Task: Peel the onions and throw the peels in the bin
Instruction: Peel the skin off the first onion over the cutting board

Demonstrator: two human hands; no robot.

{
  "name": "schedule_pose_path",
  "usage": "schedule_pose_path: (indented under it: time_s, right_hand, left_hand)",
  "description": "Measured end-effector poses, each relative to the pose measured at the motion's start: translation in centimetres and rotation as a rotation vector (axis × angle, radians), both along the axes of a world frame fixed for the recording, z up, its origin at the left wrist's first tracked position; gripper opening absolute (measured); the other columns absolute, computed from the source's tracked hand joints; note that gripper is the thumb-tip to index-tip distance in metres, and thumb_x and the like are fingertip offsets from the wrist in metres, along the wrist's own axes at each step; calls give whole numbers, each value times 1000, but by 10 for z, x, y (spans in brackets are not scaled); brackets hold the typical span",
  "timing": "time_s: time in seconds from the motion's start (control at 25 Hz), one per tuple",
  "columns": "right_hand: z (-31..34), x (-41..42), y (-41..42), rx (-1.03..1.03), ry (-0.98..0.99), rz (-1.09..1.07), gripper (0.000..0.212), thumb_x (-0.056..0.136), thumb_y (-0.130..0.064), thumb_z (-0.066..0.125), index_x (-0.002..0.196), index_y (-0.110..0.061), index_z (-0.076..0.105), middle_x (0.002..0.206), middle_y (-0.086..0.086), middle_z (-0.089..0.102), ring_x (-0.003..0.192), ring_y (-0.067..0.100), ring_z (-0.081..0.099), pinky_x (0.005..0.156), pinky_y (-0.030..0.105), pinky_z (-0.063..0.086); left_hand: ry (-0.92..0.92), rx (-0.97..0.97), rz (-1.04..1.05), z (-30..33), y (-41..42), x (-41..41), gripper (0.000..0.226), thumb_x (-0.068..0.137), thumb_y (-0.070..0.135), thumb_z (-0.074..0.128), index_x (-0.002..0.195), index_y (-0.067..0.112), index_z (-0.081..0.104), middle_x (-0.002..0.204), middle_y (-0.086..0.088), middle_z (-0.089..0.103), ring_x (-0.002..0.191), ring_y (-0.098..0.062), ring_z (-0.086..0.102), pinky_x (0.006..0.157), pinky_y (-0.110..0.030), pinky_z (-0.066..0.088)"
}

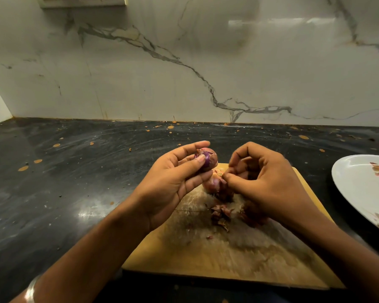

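A person stands at a dark, spattered bench (74, 171), midway through peeling: the left hand (175, 182) holds a small red onion (207, 159) aloft above the wooden cutting board (206, 259), its grip curled round the bulb with thumb and fingers pinching it, purple flesh showing where skin is gone. Just below that grip a second onion (214, 184) rests on the board. To its right, the right hand (267, 182) hovers with fingers curled, tips pressed together as if on a scrap of skin, though what it pinches cannot be told. Loose peels (220, 215) lie beneath it; gathering them for the bin, unseen here, seems the coming job. A white plate (359, 189) sits farther right.
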State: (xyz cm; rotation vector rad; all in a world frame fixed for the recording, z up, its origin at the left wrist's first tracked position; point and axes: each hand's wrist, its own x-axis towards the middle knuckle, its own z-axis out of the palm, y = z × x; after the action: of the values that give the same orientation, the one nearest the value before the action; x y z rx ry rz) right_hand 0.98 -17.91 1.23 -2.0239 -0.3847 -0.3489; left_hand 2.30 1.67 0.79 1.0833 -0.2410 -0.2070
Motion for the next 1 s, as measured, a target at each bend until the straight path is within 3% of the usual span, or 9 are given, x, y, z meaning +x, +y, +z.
schedule_pose_path:
  time_s: [0.16,0.32,0.48,0.6,0.8,1.0]
  right_hand:
    - [3,-3,3,170,6,58,19,82,-28,77,100,-26,73,85,-5,77,78,9,74,65,22,58]
    - [6,-7,5,290,50,93,20,76,-27,78,93,-17,79,82,0,78,78,14,76,63,21,57]
    - [5,-5,4,274,57,105,10,80,-14,78,90,-12,81,80,1,78,75,11,75,60,18,54]
    - [4,-5,5,286,63,90,6,81,-8,78,86,-8,80,74,1,77,57,2,67,50,11,46]
    - [-2,-6,9,173,-42,-19,10,80,-8,77,78,-17,78,72,-7,76,59,4,70,51,14,51]
    - [-5,-2,10,213,-39,-77,11,81,-7,78,75,-15,74,56,-7,68,43,0,58,43,10,41]
  left_hand:
    - [-36,44,-19,-2,-1,-2,46,78,6,66,124,7,61,120,-16,70,112,-25,68,87,-29,58]
    - [-128,154,-42,-5,-2,-5,47,72,3,72,118,13,69,118,-11,71,108,-24,69,82,-29,59]
    - [-174,186,27,-6,-1,-4,44,65,0,77,105,19,76,115,-8,73,102,-24,72,79,-27,58]
    - [-183,186,57,-8,-3,-4,44,59,0,79,97,22,78,112,-7,73,99,-23,73,77,-24,58]
    - [-225,234,101,-11,-7,-5,52,54,2,82,103,12,71,105,-5,76,97,-22,74,78,-23,58]
    - [-134,158,37,-9,-8,-5,45,65,4,78,108,14,72,114,-11,73,100,-23,72,79,-28,60]
